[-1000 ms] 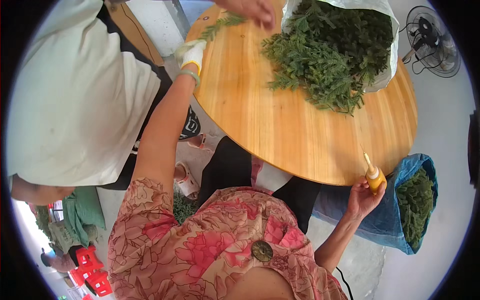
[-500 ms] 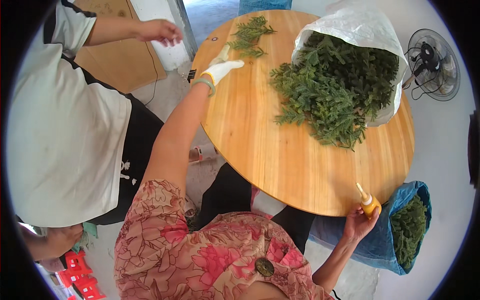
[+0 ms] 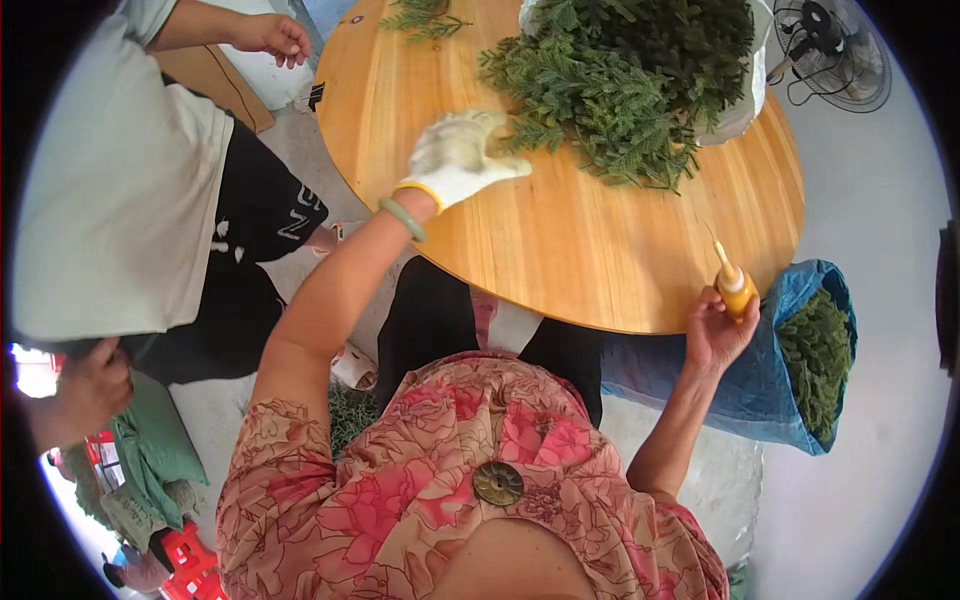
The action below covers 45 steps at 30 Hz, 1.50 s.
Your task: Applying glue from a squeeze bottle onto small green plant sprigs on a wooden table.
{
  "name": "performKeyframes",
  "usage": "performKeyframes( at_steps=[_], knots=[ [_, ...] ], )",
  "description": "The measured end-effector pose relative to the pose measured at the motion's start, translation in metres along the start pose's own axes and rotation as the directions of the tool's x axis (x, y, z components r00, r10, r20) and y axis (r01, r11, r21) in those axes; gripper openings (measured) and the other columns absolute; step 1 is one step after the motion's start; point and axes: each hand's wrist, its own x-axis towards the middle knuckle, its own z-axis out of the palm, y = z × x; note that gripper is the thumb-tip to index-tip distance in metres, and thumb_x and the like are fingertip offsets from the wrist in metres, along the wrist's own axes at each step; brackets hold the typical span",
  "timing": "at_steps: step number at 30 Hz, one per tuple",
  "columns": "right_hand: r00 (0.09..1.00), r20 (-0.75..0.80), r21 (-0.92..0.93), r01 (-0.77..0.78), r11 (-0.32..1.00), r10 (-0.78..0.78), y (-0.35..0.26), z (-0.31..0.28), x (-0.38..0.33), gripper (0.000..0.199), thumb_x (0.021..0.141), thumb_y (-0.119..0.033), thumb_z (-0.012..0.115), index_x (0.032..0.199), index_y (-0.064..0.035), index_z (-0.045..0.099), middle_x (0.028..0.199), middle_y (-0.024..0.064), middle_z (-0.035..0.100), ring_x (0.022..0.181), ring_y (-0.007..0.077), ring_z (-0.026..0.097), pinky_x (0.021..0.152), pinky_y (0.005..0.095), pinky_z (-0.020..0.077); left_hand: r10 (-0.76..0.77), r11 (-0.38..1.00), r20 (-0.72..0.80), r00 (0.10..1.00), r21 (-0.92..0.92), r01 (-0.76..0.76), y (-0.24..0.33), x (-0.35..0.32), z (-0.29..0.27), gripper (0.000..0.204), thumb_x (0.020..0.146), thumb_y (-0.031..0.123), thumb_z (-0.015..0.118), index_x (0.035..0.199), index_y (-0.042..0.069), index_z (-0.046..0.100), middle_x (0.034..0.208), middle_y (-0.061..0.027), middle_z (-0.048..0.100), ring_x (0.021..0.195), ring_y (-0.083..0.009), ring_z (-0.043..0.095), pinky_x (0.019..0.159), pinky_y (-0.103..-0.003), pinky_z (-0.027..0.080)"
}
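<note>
My left hand [image 3: 462, 160], in a white knit glove with a yellow cuff, is over the round wooden table [image 3: 590, 255]. Its fingers are spread and hold nothing, close to the left edge of a heap of green artificial fir sprigs [image 3: 610, 95]. Bare, my right hand [image 3: 718, 332] grips a small yellow squeeze bottle [image 3: 736, 292] at the table's near right edge. The bottle's thin pointed nozzle tilts up. A few loose sprigs [image 3: 425, 18] lie at the far left of the table.
The heap spills from a white sack [image 3: 735, 122]. A blue sack [image 3: 690, 385] of greenery stands by my right arm, with a fan [image 3: 835, 45] at the far right. At left stands another person [image 3: 110, 200], one hand [image 3: 272, 38] near the table. Red plastic items [image 3: 190, 562] are lower left.
My left hand has come away from the loose sprigs, nearer to me and toward the heap. The whole view has shifted, so the table sits higher. The bottle stays in my right hand.
</note>
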Motion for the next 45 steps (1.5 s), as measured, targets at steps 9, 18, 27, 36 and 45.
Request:
performKeyframes(
  at_steps=[9, 18, 27, 36, 45],
  knots=[
    [1.0, -0.018, 0.039, -0.02, 0.999, 0.02, 0.01, 0.005, -0.009, 0.047, 0.088, -0.023, 0.07, 0.124, 0.0023, 0.056, 0.114, 0.0176, 0.063, 0.075, 0.0163, 0.052, 0.072, 0.0275, 0.0505, -0.105, 0.968, -0.02, 0.994, -0.23, 0.097, -0.008, -0.045, 0.008, 0.024, 0.079, 0.033, 0.072, 0.094, 0.014, 0.074, 0.099, -0.0062, 0.07, 0.099, -0.0265, 0.064, 0.085, -0.036, 0.051],
    [0.999, -0.005, -0.083, -0.032, 0.996, 0.031, 0.013, 0.011, -0.007, 0.044, 0.088, -0.024, 0.07, 0.122, 0.0011, 0.057, 0.113, 0.016, 0.064, 0.073, 0.0173, 0.055, 0.073, 0.0302, 0.0532, 0.126, 0.923, 0.107, 0.986, -0.377, -0.077, -0.006, -0.087, -0.013, 0.028, 0.08, 0.029, 0.072, 0.094, 0.004, 0.075, 0.11, -0.005, 0.071, 0.104, -0.0246, 0.062, 0.091, -0.034, 0.05],
    [0.999, 0.016, -0.406, 0.042, 0.913, -0.038, 0.052, 0.039, -0.028, 0.031, 0.092, -0.021, 0.065, 0.116, -0.0015, 0.059, 0.107, 0.0144, 0.068, 0.074, 0.0178, 0.065, 0.077, 0.0334, 0.0569, 0.105, 0.93, 0.225, 0.969, -0.367, -0.015, 0.001, -0.087, -0.015, 0.032, 0.08, 0.031, 0.071, 0.097, 0.004, 0.074, 0.11, -0.0069, 0.071, 0.106, -0.025, 0.061, 0.091, -0.033, 0.049],
    [1.0, -0.021, -0.413, -0.004, 0.911, -0.005, 0.076, 0.051, -0.022, 0.026, 0.092, -0.02, 0.065, 0.111, -0.0025, 0.06, 0.096, 0.0116, 0.07, 0.071, 0.0169, 0.066, 0.075, 0.037, 0.0585, 0.067, 0.867, 0.252, 0.965, -0.493, 0.068, -0.002, -0.085, -0.016, 0.032, 0.082, 0.029, 0.07, 0.098, 0.002, 0.074, 0.111, -0.0117, 0.07, 0.105, -0.0266, 0.062, 0.091, -0.034, 0.05],
    [1.0, -0.012, -0.383, -0.006, 0.924, 0.001, 0.073, 0.047, -0.022, 0.032, 0.094, -0.022, 0.063, 0.117, -0.0017, 0.058, 0.104, 0.0136, 0.069, 0.077, 0.0187, 0.067, 0.076, 0.035, 0.0579, 0.404, 0.857, -0.099, 0.909, -0.307, -0.414, -0.004, -0.081, -0.008, 0.022, 0.074, 0.015, 0.074, 0.093, 0.001, 0.074, 0.107, -0.0123, 0.071, 0.104, -0.0293, 0.061, 0.09, -0.038, 0.05]
  ],
)
